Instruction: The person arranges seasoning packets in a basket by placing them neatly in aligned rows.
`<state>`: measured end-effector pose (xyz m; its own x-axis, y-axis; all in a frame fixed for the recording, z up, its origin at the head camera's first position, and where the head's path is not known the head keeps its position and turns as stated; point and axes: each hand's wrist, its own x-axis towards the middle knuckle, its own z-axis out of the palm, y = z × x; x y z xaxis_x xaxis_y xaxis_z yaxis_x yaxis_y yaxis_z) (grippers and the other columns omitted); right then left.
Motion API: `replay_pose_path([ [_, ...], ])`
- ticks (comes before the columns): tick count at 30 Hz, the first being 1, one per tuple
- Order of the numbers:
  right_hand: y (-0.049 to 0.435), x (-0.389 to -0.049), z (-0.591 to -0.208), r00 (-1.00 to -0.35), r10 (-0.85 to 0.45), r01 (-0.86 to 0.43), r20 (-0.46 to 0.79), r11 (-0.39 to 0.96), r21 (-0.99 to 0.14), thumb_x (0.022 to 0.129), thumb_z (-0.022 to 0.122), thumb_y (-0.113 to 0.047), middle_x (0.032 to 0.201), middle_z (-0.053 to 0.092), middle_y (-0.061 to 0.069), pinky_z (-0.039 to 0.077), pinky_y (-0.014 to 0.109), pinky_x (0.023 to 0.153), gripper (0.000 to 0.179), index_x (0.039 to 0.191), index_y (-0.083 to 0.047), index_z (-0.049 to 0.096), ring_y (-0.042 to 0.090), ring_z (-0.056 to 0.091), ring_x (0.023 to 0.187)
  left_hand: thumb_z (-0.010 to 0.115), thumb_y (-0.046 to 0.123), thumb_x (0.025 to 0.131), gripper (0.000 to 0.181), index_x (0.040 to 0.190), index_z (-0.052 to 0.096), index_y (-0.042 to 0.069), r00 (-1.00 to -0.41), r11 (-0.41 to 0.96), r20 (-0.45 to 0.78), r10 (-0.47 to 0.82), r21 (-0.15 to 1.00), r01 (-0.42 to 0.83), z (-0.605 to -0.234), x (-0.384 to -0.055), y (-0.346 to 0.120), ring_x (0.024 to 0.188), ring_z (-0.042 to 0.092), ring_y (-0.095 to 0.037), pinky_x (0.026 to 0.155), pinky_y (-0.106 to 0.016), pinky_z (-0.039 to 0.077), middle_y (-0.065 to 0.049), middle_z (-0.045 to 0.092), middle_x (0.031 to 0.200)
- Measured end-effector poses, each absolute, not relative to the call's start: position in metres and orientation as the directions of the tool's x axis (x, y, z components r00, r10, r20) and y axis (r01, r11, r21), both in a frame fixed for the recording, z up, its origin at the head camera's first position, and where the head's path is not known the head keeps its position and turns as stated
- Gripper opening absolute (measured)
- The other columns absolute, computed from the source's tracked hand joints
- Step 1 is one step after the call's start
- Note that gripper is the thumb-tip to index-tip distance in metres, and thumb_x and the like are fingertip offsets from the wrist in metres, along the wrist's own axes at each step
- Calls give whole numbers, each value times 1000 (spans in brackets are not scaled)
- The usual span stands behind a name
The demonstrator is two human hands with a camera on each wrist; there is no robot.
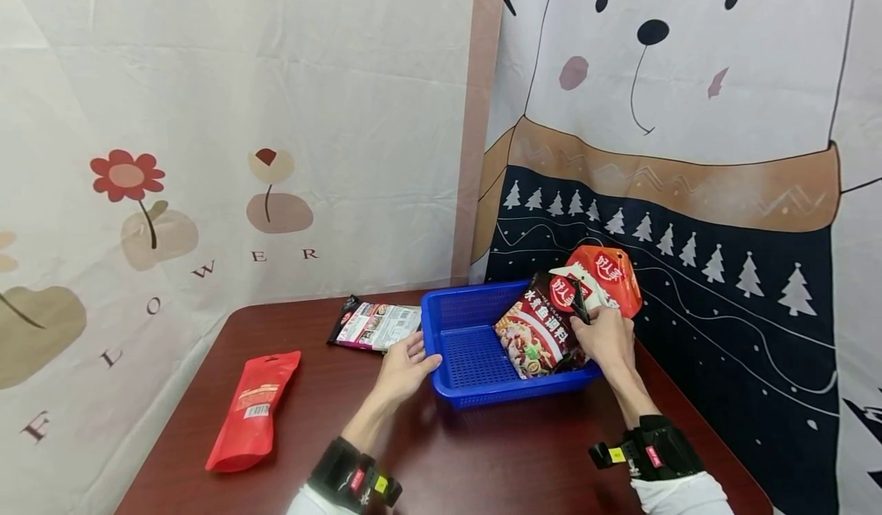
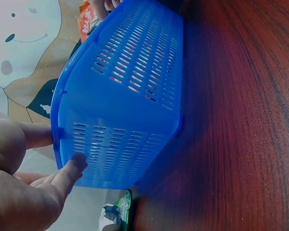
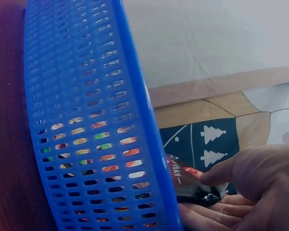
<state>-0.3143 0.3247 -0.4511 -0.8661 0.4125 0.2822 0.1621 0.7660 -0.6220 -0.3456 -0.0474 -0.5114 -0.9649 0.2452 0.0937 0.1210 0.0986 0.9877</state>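
A blue plastic basket (image 1: pixel 510 391) with slotted walls stands on the table. My left hand (image 1: pixel 403 369) holds its left rim, thumb at the edge and fingers against the outer wall in the left wrist view. Inside the basket's right part, a dark seasoning packet (image 1: pixel 534 330) with a food picture leans at a tilt. My right hand (image 1: pixel 606 340) pinches its black upper corner, thumb on one face and fingers behind in the right wrist view. An orange-red and white packet (image 1: pixel 619 276) stands behind it, overlapping the basket's back right corner; its lower part is hidden.
A red pouch (image 1: pixel 255 412) lies at the table's left side. Behind the basket's left end lies a black-edged packet (image 1: pixel 379 325) with a white label. Printed cloth hangs (image 1: pixel 689 285) close along the table's back and right edges.
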Motion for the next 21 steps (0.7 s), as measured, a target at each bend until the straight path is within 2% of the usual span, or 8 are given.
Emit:
replay_pose_path([
  [3,324,-311,-448,-858,402,135,318,776,-616,106,75,-29,108,79,31,57,50,73,38,110,8,76,46,74,95,75,2,106,72,165,40,-17,-965,101,94,245,987,122,-511,-346,-47,152,57,-54,122,-56,55,-41,52,164],
  [6,322,-308,-445,-846,384,99,371,796,-598,107,73,-28,118,78,35,61,63,83,42,122,11,73,54,75,105,75,2,105,71,165,41,-17,-965,107,96,243,986,125,-511,-345,-47,152,58,-54,121,-56,55,-41,53,163],
  [11,318,-305,-445,-780,343,7,524,841,-541,105,73,-19,114,77,38,61,69,82,40,128,14,69,58,75,98,75,2,105,70,164,43,-16,-963,104,108,246,985,137,-512,-346,-47,150,60,-54,120,-56,57,-40,55,162],
  [13,317,-305,-446,-744,313,-46,590,858,-512,103,74,-16,116,76,38,60,71,85,39,128,14,69,59,74,100,76,3,105,69,164,44,-15,-962,114,118,244,982,149,-513,-346,-47,149,60,-54,120,-56,57,-40,56,161],
  [17,314,-305,-449,-694,212,-179,688,875,-450,100,77,-11,130,74,35,56,73,102,38,130,11,70,57,69,120,80,9,104,72,164,47,-13,-959,205,158,234,957,207,-514,-346,-51,148,62,-54,120,-58,57,-37,59,161],
  [21,309,-301,-448,-679,73,-318,730,868,-382,99,79,-8,144,68,33,49,73,115,44,137,9,69,55,61,137,82,25,104,76,165,50,-6,-948,388,238,213,869,306,-510,-348,-60,150,61,-52,124,-63,54,-32,60,162],
])
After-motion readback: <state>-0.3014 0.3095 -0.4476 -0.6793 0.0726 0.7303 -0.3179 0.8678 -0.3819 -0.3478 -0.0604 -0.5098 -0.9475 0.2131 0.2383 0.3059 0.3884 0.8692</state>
